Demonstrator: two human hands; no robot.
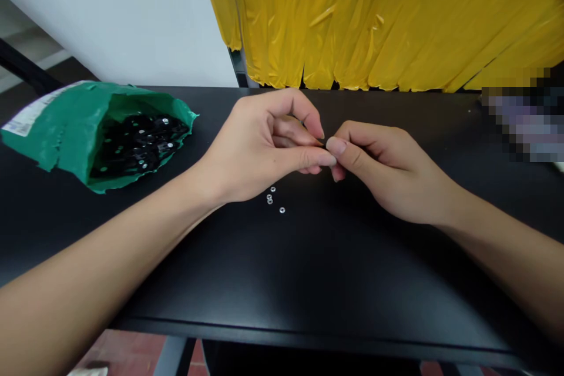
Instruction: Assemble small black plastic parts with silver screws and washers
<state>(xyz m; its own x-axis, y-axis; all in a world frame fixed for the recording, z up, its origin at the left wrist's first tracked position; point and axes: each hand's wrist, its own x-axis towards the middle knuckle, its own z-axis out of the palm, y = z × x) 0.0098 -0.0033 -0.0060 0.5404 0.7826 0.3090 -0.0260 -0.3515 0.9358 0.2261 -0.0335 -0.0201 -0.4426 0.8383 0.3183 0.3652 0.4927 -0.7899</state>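
Over the middle of the black table [282, 282], my left hand [268, 147] and my right hand [383, 170] meet at the fingertips. Both are closed in a pinch, thumbs against the fingers. Whatever sits between them is tiny or covered by the fingers; I cannot make it out. Just below my left hand, several small silvery rings [282, 210] with dark centres lie on the tabletop. To the left rests a torn green plastic bag [83, 129], its mouth facing right. Inside it are many shiny black pieces [141, 144] with round silvery spots.
Behind the table hang yellow plastic strips [352, 23], beside a pale white panel [132, 17]. A blurred-out object [529, 123] lies at the right rear edge. Reddish floor tiles [132, 346] show below the table's front edge.
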